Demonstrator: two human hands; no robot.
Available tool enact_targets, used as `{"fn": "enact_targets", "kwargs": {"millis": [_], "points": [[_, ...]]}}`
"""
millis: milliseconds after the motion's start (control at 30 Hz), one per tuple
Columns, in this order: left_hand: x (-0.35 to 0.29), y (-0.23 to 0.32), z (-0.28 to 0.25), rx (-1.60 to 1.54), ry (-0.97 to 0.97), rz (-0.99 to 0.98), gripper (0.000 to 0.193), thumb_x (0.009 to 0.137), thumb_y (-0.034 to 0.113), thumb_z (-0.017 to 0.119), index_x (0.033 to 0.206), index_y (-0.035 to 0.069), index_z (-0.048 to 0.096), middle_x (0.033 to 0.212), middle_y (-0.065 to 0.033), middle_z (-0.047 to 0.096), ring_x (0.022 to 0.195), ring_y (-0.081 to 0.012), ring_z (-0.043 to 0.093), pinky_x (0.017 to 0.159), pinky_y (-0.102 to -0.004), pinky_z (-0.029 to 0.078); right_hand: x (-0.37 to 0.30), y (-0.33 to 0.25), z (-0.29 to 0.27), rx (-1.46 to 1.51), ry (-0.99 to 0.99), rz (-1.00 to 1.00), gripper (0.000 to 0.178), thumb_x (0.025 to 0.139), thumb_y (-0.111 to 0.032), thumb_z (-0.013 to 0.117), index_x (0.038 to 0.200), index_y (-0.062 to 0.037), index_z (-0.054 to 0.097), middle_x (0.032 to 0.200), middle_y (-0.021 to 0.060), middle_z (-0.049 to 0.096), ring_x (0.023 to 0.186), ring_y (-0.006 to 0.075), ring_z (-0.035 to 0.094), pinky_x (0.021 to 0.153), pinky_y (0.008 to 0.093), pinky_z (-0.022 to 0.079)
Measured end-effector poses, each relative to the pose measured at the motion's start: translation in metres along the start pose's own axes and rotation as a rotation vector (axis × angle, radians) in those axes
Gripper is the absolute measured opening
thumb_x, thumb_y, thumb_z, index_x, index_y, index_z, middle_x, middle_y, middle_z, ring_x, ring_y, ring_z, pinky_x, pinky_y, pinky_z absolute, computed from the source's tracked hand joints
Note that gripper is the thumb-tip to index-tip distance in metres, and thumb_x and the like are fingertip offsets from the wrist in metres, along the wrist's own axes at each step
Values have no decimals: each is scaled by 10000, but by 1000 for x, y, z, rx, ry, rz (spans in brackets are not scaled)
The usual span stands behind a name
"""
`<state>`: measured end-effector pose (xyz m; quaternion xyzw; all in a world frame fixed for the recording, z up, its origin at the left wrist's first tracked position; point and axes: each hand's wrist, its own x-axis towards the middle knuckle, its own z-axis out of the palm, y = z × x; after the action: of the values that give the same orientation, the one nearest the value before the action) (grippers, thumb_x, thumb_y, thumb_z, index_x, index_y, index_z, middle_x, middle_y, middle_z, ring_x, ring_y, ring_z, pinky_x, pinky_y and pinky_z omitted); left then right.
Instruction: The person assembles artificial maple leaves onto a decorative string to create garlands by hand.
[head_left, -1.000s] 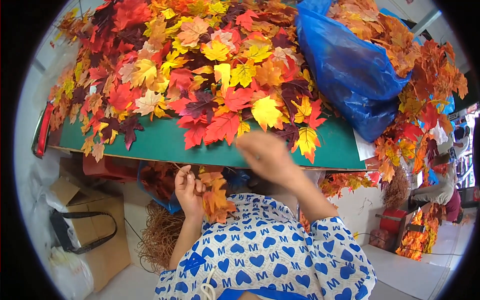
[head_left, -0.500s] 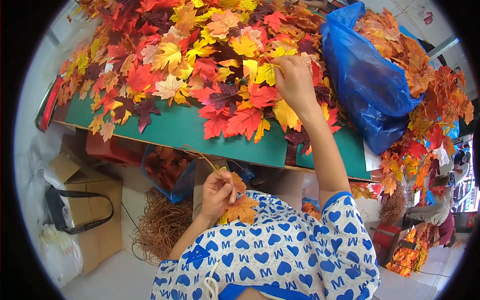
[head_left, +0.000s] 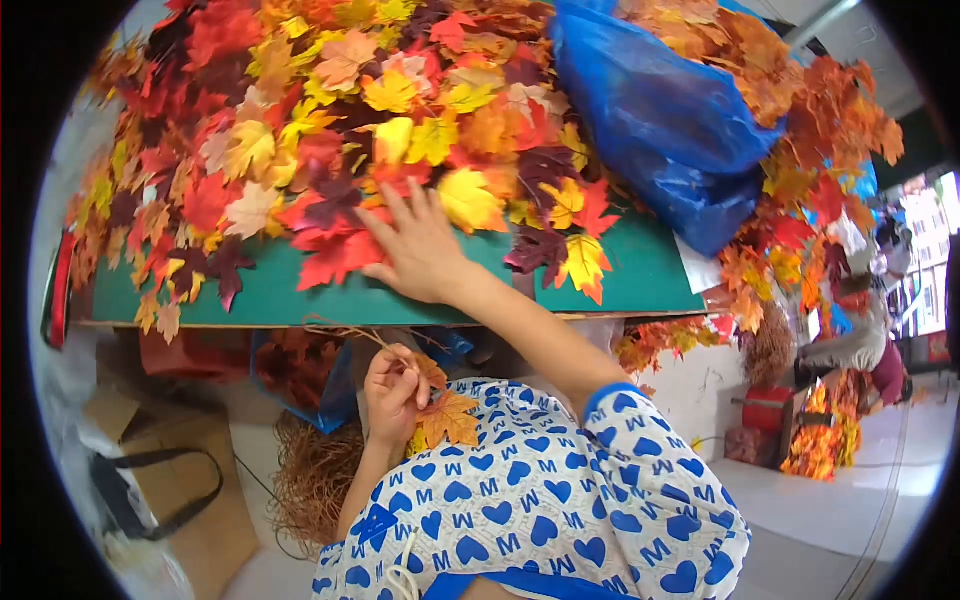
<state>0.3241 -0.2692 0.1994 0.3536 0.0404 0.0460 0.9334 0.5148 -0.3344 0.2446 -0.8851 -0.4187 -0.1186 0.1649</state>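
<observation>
My left hand point(head_left: 393, 395) is closed round the thin brown stem of an artificial maple leaf sprig point(head_left: 450, 417), just in front of the table's near edge. Its orange and yellow leaves hang against my shirt, while the bare stem ends reach up past my fingers. Over the green table top point(head_left: 410, 308) my right hand point(head_left: 428, 258) lies spread, fingers apart, on loose red and dark purple artificial leaves point(head_left: 330, 250). No leaf is seen gripped in it. A large heap of red, yellow, orange and purple leaves point(head_left: 250, 150) covers the table beyond.
A blue plastic bag point(head_left: 670, 120) lies right of the heap, with more orange leaves point(head_left: 840, 120) beyond it. Below the table are a blue bag of brown leaves point(head_left: 300, 375), a bundle of brown stems point(head_left: 315, 480) and a cardboard box point(head_left: 205, 500). A person point(head_left: 850, 350) is far right.
My right hand has come down and left from the yellow leaves and spread out over red ones near the edge. My left hand keeps the sprig. The whole view has shifted.
</observation>
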Motion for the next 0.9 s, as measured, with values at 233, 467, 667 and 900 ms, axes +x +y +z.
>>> {"fn": "enact_targets", "kwargs": {"millis": [233,467,667,900], "points": [[2,0,11,21,-5,12,165,904,39,548,1068,44,527,780,-67,552,521,-107,482,511,-210,407,61,-13,25,-50,-36,-41,741,795,-579,559,1363,-126,413,1433,259,268,1312,520,187,1065,594,176],[-8,0,-5,-8,97,-23,179,882,13,560,1056,35,527,761,-51,537,525,-110,492,491,-204,405,21,-1,-34,22,194,-223,576,757,-378,674,1245,-122,507,1342,152,415,1277,438,306,999,573,302],[0,1,-1,-28,13,-29,193,874,2,562,1062,35,535,779,-43,547,532,-115,509,488,-200,400,-14,78,-61,-476,150,268,561,784,-444,631,1216,-104,519,1215,142,524,1115,393,476,991,554,300],[0,-2,-7,-55,28,-29,223,867,4,578,1082,35,534,787,-43,560,536,-110,511,502,-210,408,-77,108,-91,-710,-51,501,652,783,-519,607,1209,-36,507,1016,106,554,919,312,553,809,413,452]]}}
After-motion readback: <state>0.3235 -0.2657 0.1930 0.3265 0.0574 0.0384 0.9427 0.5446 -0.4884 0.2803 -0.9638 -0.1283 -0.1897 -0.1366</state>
